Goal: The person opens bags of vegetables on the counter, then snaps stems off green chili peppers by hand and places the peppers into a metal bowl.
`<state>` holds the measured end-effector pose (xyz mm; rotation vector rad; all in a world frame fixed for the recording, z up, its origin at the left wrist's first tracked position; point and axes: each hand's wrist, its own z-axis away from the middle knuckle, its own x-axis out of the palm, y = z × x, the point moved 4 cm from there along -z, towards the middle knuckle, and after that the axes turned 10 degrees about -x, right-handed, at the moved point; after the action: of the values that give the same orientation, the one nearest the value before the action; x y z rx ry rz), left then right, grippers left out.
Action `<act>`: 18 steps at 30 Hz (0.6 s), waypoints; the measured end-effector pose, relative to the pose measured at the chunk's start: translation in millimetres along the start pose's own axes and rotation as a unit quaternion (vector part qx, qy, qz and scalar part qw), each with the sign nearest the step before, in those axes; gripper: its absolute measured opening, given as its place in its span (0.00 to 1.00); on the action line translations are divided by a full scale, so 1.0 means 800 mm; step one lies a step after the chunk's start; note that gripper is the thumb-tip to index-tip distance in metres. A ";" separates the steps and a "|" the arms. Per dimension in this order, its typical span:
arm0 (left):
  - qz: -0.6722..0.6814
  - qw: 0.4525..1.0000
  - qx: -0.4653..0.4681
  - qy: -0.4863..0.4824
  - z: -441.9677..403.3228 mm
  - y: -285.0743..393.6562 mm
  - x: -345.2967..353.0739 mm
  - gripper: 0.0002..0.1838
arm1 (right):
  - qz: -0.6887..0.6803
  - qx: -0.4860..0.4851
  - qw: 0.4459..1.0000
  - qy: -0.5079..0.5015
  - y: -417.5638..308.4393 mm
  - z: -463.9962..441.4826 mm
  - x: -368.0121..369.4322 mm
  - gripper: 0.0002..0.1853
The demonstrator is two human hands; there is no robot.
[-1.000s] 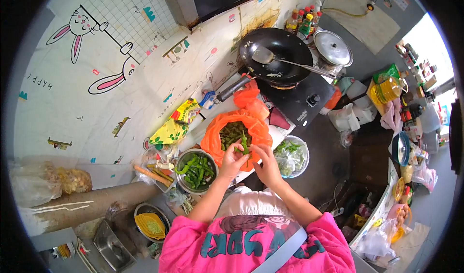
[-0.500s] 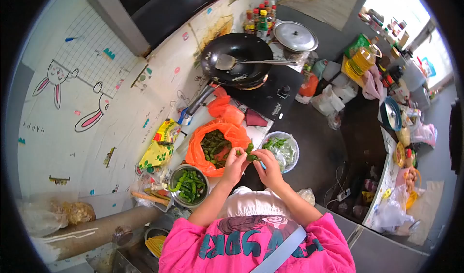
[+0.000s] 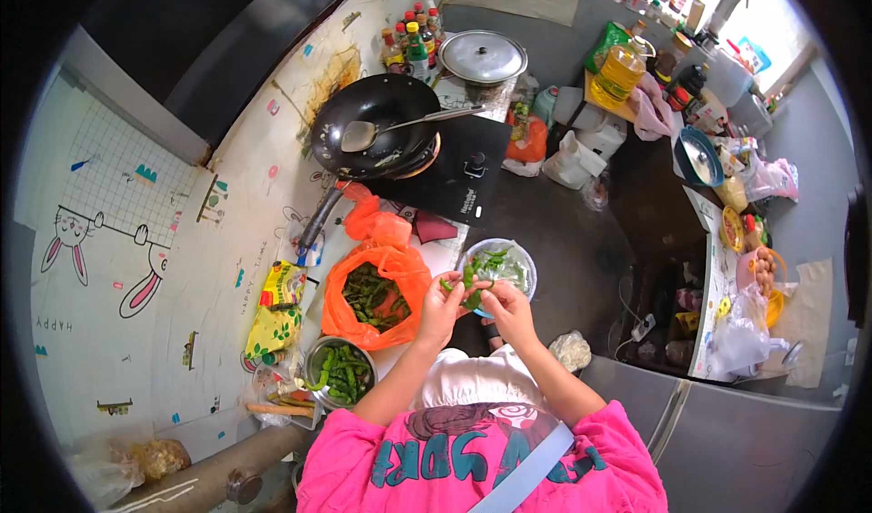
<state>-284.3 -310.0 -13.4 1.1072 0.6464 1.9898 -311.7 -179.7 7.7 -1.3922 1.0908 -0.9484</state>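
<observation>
My left hand (image 3: 440, 313) and my right hand (image 3: 510, 315) are close together in front of my body, fingers pinched on a green pepper (image 3: 470, 288). The pepper looks bent or partly broken, but the fingers hide some of it. Just beyond my hands is a round light basin (image 3: 534, 281), with green pieces and clear plastic inside. An orange-red plastic bag (image 3: 411, 272) lies open on my left, with many dark green peppers (image 3: 368, 295) in it. Nearer to me stands a metal bowl (image 3: 313, 360) holding green peppers (image 3: 347, 372).
A black wok (image 3: 381, 104) with a spatula (image 3: 359, 136) across it sits on a black cooktop (image 3: 463, 163). Behind are sauce bottles (image 3: 417, 49) and a lidded pot (image 3: 482, 57). A shelf at right carries an oil jug (image 3: 619, 75); a yellow packet (image 3: 272, 331) lies by the wall.
The camera view has turned right, so the surroundings appear further left. Both hands now show nearer the basin, still pinching the green pepper, which has shifted slightly between the fingers.
</observation>
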 end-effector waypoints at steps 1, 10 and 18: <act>-0.054 0.998 0.024 0.009 -0.003 -0.007 0.002 0.08 | -0.012 0.011 1.000 0.004 0.001 0.002 -0.001 0.07; -0.100 0.991 0.087 -0.034 -0.008 -0.014 0.018 0.08 | -0.043 0.036 0.998 0.019 0.004 0.002 -0.016 0.06; -0.077 0.990 -0.010 -0.121 0.002 -0.005 0.022 0.09 | -0.168 0.099 0.980 0.038 -0.011 -0.011 -0.028 0.07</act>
<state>-287.6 -293.7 -7.0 1.2256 0.5637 1.6947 -324.8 -160.4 17.6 -1.4079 0.8025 -1.3262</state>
